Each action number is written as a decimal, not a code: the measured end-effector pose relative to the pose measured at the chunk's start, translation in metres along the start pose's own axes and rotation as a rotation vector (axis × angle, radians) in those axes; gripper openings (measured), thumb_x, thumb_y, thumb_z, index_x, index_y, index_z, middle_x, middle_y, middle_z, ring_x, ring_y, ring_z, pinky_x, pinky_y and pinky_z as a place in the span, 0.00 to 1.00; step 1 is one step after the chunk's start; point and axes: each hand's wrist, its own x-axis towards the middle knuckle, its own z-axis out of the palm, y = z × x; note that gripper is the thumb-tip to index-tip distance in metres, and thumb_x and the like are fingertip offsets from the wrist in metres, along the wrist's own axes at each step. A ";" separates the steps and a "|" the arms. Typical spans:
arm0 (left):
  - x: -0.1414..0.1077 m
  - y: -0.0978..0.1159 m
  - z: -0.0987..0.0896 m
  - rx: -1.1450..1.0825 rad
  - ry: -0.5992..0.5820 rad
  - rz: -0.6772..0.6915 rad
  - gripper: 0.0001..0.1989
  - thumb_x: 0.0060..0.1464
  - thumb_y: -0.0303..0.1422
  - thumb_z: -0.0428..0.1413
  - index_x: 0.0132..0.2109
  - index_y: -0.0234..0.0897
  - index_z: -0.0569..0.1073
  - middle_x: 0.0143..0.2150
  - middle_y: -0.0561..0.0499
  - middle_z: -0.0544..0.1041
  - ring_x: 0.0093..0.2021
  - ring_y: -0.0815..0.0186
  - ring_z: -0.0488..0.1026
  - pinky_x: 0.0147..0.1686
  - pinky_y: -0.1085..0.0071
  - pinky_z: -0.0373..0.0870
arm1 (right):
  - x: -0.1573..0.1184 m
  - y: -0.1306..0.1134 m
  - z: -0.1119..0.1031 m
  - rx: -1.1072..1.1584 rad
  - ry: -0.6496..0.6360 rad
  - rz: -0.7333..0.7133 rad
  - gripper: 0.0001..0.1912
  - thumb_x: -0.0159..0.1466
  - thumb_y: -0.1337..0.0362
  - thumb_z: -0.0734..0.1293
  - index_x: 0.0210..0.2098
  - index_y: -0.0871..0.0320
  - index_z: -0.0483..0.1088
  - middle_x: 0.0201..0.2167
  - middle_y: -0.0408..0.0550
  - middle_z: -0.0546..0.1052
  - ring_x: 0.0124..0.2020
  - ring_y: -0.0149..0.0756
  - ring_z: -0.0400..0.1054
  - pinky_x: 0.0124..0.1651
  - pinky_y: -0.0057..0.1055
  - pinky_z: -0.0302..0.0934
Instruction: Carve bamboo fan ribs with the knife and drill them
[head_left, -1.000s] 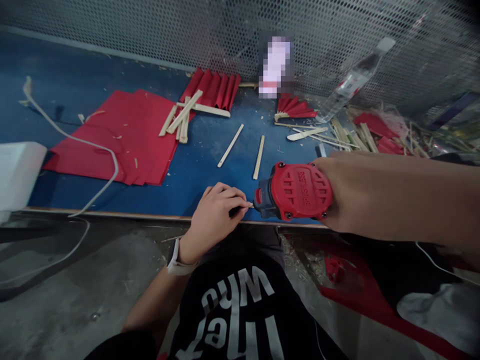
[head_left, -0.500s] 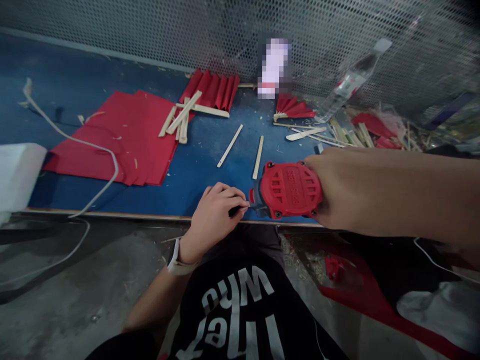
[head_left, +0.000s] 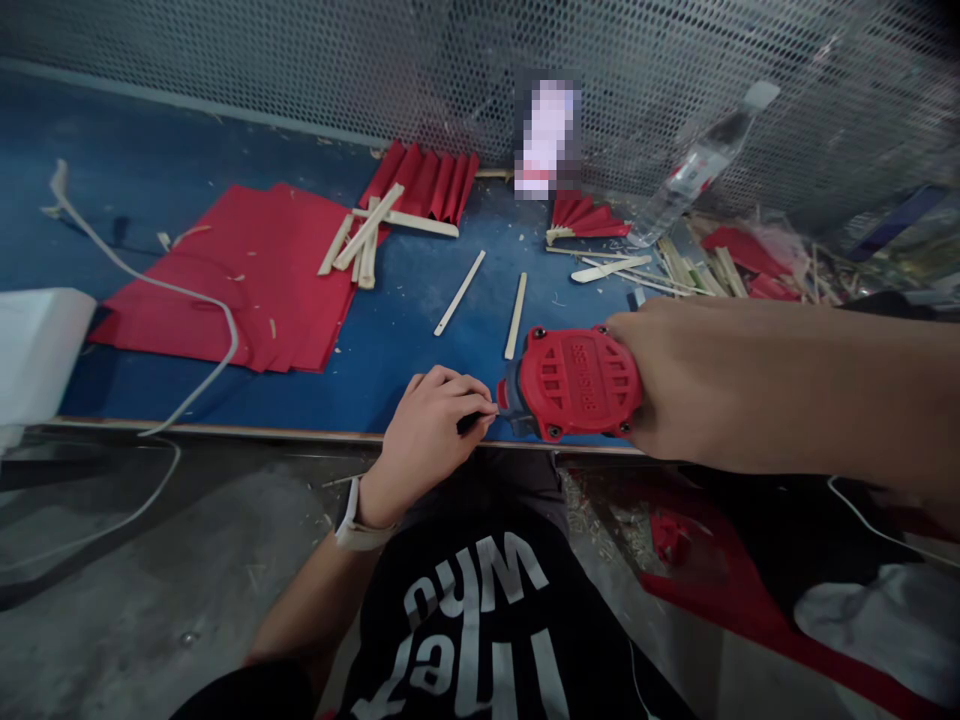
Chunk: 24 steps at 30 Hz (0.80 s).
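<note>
My right hand is wrapped around a red power tool with "BRUSHLESS" on its vented round housing; its exact kind does not show. The tool's dark end points left, close to the table's front edge. There my left hand rests with fingers curled together, thumb and fingertips pinched right beside that end. Whatever they grip is hidden. Just beyond lie two thin wooden strips, a nearer one and one with a small dark hole.
Red sheets and a white cable cover the left. Behind are wooden sticks, pleated red paper, a small red fan, a blurred phone-like object and a plastic bottle. Scraps lie right. A perforated panel borders the table.
Hardly anything differs. The red tool has shifted very slightly left, while my left hand keeps its place and pinch.
</note>
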 end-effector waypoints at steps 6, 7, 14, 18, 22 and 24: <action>0.000 0.001 -0.001 0.028 -0.022 -0.013 0.07 0.62 0.26 0.62 0.39 0.43 0.84 0.48 0.49 0.84 0.47 0.57 0.74 0.42 0.61 0.67 | -0.002 -0.002 -0.004 -0.036 -0.004 0.004 0.12 0.62 0.62 0.70 0.29 0.51 0.61 0.25 0.45 0.69 0.22 0.36 0.57 0.28 0.33 0.51; 0.000 0.001 0.000 0.028 -0.024 -0.013 0.07 0.62 0.26 0.62 0.39 0.43 0.84 0.48 0.49 0.84 0.47 0.56 0.74 0.43 0.61 0.67 | -0.002 -0.002 -0.004 -0.039 -0.006 0.005 0.12 0.62 0.62 0.70 0.29 0.50 0.61 0.24 0.44 0.68 0.22 0.36 0.57 0.28 0.33 0.51; 0.000 0.002 -0.001 0.027 -0.035 -0.022 0.07 0.63 0.27 0.62 0.40 0.43 0.84 0.50 0.48 0.84 0.48 0.56 0.74 0.44 0.61 0.68 | -0.002 -0.007 -0.008 -0.049 -0.027 0.015 0.13 0.62 0.63 0.70 0.28 0.50 0.61 0.24 0.44 0.68 0.21 0.37 0.57 0.28 0.34 0.51; 0.000 0.002 -0.001 0.029 -0.026 -0.018 0.07 0.62 0.27 0.62 0.39 0.43 0.84 0.49 0.48 0.84 0.47 0.56 0.74 0.43 0.61 0.67 | -0.002 -0.008 -0.008 -0.059 -0.024 0.018 0.13 0.61 0.64 0.71 0.28 0.50 0.60 0.24 0.44 0.68 0.21 0.35 0.56 0.27 0.33 0.51; -0.001 0.000 0.000 0.000 0.000 0.002 0.08 0.62 0.26 0.62 0.39 0.44 0.84 0.46 0.49 0.84 0.46 0.57 0.74 0.42 0.61 0.66 | 0.001 -0.003 -0.003 -0.045 0.000 0.006 0.12 0.62 0.61 0.70 0.28 0.50 0.61 0.23 0.43 0.68 0.20 0.35 0.56 0.27 0.33 0.51; -0.002 0.000 0.001 -0.013 0.005 0.005 0.08 0.62 0.26 0.62 0.40 0.44 0.84 0.45 0.49 0.84 0.47 0.57 0.74 0.43 0.60 0.66 | 0.003 0.000 0.001 -0.038 0.020 -0.004 0.13 0.62 0.58 0.70 0.29 0.50 0.61 0.24 0.44 0.69 0.21 0.36 0.58 0.27 0.33 0.50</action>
